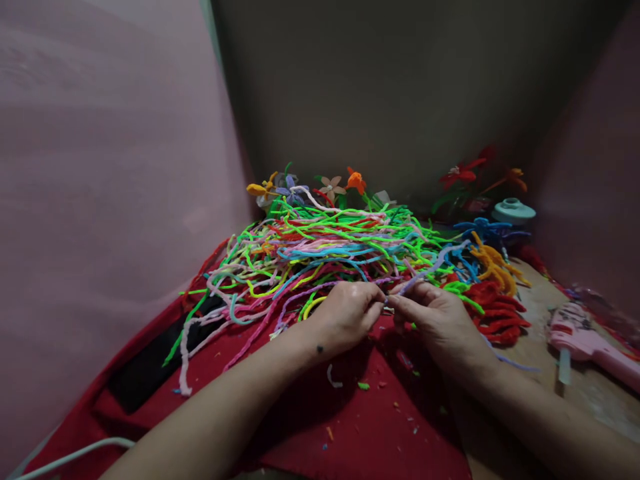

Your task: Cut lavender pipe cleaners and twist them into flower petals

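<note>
A lavender pipe cleaner (440, 260) slants up and to the right from between my fingertips. My right hand (437, 320) is closed in a pinch around its lower part. My left hand (350, 308), fingers pressed together, pinches its near end, and the two hands almost touch. The tiny bit between the fingertips is mostly hidden. Just beyond my hands spreads a large heap of pipe cleaners (330, 250) in green, pink, blue, yellow and red. Another lavender strand (515, 365) sticks out past my right wrist.
Red bent pieces (497, 313) and orange ones (493, 263) lie at right, near a pink glue gun (583, 337). Finished flowers (333, 189) stand behind the heap. A black flat object (145, 373) rests on the red cloth (350, 427), which carries small scraps. A white cable (75, 457) runs lower left.
</note>
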`<state>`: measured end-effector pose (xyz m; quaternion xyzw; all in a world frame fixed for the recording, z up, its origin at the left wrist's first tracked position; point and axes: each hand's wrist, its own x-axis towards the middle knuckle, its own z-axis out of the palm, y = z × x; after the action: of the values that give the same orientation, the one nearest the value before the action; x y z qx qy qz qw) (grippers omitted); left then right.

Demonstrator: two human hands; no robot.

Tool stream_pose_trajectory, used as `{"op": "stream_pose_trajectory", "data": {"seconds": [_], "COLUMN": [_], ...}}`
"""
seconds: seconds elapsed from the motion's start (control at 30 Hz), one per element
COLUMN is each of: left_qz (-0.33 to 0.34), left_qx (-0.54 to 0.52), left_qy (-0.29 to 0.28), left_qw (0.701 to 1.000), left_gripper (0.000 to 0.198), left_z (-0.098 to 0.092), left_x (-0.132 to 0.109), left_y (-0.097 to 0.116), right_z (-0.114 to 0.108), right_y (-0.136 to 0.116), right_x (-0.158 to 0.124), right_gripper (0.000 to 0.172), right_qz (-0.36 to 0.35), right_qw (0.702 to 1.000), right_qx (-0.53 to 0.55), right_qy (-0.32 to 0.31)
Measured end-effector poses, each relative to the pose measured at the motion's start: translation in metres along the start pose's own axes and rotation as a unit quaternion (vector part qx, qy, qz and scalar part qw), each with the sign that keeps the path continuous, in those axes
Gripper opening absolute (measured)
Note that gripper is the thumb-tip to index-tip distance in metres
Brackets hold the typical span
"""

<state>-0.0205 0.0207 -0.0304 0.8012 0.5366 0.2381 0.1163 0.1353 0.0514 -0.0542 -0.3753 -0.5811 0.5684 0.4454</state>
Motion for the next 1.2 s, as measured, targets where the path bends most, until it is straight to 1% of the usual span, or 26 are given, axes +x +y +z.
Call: {"op": "stream_pose_trajectory", "data": {"seconds": [0.17, 0.3, 0.5, 0.67, 0.83, 0.97, 1.03, 1.1, 1.17, 1.2], "left_qz": [0.015, 0.016, 0.016, 0.007, -0.011, -0.030, -0.058, -0.103, -0.148, -0.164], "left_qx": [0.083, 0.123, 0.143, 0.127, 0.057, -0.023, -0.087, -0.183, -0.274, -0.302], "left_qy": [-0.002, -0.003, -0.004, -0.009, -0.010, -0.023, -0.028, -0.041, -0.067, -0.080], "left_qw": [0.996, 0.992, 0.990, 0.992, 0.998, 0.999, 0.994, 0.977, 0.948, 0.936], "left_gripper": [0.022, 0.020, 0.018, 0.020, 0.019, 0.017, 0.014, 0.012, 0.010, 0.010], "left_z": [0.007, 0.011, 0.012, 0.011, 0.002, -0.006, -0.009, -0.010, -0.011, -0.011], "left_x": [-0.003, -0.004, -0.004, -0.004, -0.002, 0.001, 0.002, 0.002, 0.002, 0.002], "left_y": [0.000, -0.001, -0.003, 0.000, 0.002, 0.002, 0.002, 0.003, 0.003, 0.003], "right_z": [-0.001, 0.001, 0.003, 0.003, 0.003, 0.002, 0.001, 0.001, 0.002, 0.002], "right_y": [-0.001, -0.005, -0.001, 0.000, -0.001, 0.000, 0.000, -0.001, -0.001, -0.001], "right_x": [-0.001, -0.003, -0.003, -0.004, -0.004, -0.003, -0.003, -0.003, -0.003, -0.003], "right_gripper": [0.031, 0.033, 0.029, 0.029, 0.025, 0.024, 0.024, 0.023, 0.022, 0.022], "right_qz": [0.023, 0.039, 0.049, 0.067, 0.046, 0.040, 0.028, 0.020, 0.018, 0.019], "right_qw": [1.000, 0.999, 0.998, 0.997, 0.998, 0.997, 0.997, 0.997, 0.996, 0.996], "right_qx": [0.000, 0.012, 0.036, 0.041, 0.049, 0.062, 0.071, 0.077, 0.084, 0.088], "right_qy": [0.002, 0.003, -0.005, -0.010, -0.013, -0.012, -0.009, -0.009, -0.012, -0.014]}}
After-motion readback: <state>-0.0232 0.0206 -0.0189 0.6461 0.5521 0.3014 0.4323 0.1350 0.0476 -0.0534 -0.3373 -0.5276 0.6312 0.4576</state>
